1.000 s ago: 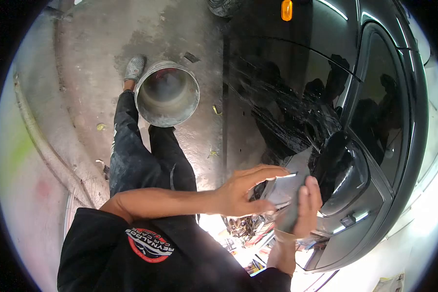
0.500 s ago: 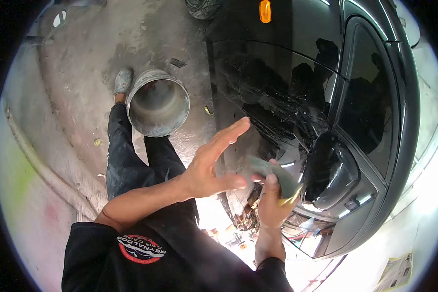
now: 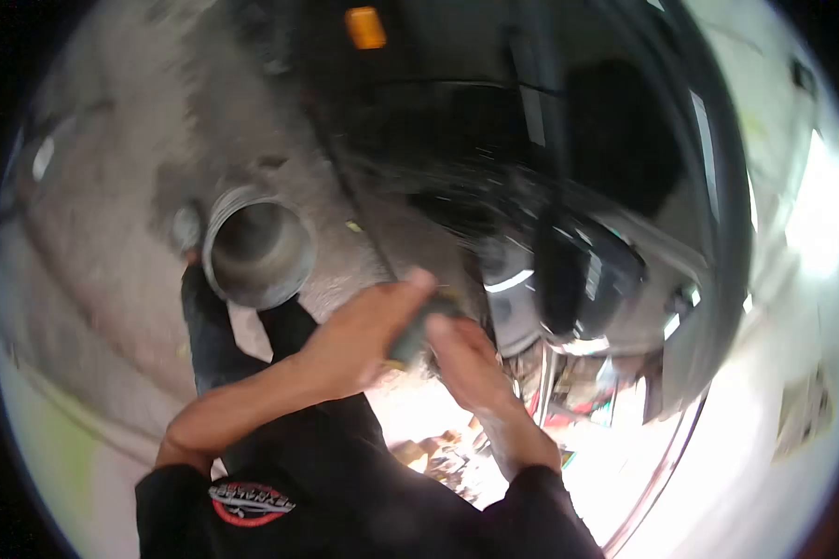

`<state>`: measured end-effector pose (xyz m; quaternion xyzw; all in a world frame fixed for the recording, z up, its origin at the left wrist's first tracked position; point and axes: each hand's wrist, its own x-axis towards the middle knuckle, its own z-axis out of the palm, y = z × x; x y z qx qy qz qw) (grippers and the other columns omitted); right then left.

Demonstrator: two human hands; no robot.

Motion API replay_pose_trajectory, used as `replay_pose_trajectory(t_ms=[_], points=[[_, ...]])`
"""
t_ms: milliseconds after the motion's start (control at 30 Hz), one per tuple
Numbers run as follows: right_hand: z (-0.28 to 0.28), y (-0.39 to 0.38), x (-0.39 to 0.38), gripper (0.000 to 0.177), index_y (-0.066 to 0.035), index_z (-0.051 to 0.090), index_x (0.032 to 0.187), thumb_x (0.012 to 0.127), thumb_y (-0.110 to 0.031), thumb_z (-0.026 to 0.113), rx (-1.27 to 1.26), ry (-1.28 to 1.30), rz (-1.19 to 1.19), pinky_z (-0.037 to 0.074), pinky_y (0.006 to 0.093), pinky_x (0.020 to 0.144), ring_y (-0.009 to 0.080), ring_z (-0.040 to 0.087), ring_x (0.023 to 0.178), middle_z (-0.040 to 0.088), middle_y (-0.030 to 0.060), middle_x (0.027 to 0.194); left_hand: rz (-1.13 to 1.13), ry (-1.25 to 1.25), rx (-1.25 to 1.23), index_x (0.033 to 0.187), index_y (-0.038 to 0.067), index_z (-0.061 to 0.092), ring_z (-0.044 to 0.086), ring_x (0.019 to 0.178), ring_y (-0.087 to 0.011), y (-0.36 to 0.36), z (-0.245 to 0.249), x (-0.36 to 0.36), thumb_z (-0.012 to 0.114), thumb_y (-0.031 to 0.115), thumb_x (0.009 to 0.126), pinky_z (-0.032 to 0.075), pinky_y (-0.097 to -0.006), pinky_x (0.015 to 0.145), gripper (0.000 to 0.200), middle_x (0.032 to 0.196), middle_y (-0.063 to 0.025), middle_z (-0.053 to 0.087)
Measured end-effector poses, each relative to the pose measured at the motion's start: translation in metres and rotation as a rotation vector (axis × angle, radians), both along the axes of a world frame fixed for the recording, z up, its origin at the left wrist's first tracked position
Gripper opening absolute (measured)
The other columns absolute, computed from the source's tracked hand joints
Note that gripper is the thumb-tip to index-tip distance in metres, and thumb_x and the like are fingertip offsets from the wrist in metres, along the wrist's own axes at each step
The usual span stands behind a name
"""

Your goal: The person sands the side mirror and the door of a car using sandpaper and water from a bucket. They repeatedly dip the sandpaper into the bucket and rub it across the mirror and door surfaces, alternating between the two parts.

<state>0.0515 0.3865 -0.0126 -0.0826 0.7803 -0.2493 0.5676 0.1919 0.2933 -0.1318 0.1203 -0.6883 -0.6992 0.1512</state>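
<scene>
Wall: pale, with a yellow-green patch [image 3: 65,456], left of the bucket and closer to the body than it.
Shoe: one grey shoe [image 3: 186,226], just left of the bucket.
Bucket: grey and round [image 3: 295,253], mouth facing up, standing on the concrete floor; its inner wall shows, but what lies at the bottom is too dim to tell.
Left hand: the left hand [image 3: 354,334] is right of the bucket and nearer the body, against the near side of the pad; its fingers reach toward the pad's far end, but blur hides whether they pinch it.
Yellow scrap: a small piece [image 3: 353,226] on the floor, right of the bucket.
Orange lamp: on the car [image 3: 365,28], right of the bucket and farther ahead.
Pad: the grey-green pad [image 3: 414,334], yellowish along its lower edge, sits between both hands, right of the bucket, tilted.
Right hand: the right hand [image 3: 471,361] is farther right of the bucket, thumb pressed on the pad, other fingers mostly hidden.
Car: black body [image 3: 429,121], right of the bucket.
Side mirror: dark and glossy [image 3: 606,270], well right of the bucket.
Printed paper: a sheet [image 3: 804,415], farthest right of the bucket.
</scene>
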Motion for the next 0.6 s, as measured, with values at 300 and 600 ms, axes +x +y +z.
replay_pose_trajectory(t_ms=[300,600], points=[[0.092,0.024,-0.033,0.035,0.000,0.070,0.120,0.099,-0.029,0.071,-0.622,0.925,0.543,0.054,0.0436,0.092,0.0322,0.070,0.097,0.073,0.0140,0.107,0.625,0.104,0.760,0.129,0.000,0.062,0.065,0.097,-0.0091,0.011,0.028,-0.033,0.065,0.019,0.104,0.051,-0.0242,0.089,0.031,0.106,-0.0023,0.070],[0.087,0.057,-0.113,0.049,0.000,0.071,0.123,0.107,-0.042,0.052,-0.483,1.758,0.937,0.042,0.0543,0.108,0.0410,0.054,0.127,0.065,0.0205,0.130,0.837,0.341,0.506,0.134,-0.001,0.064,0.061,0.131,-0.0259,0.043,0.065,-0.157,0.060,0.002,0.101,0.047,-0.0357,0.110,0.034,0.138,-0.0195,0.065]])
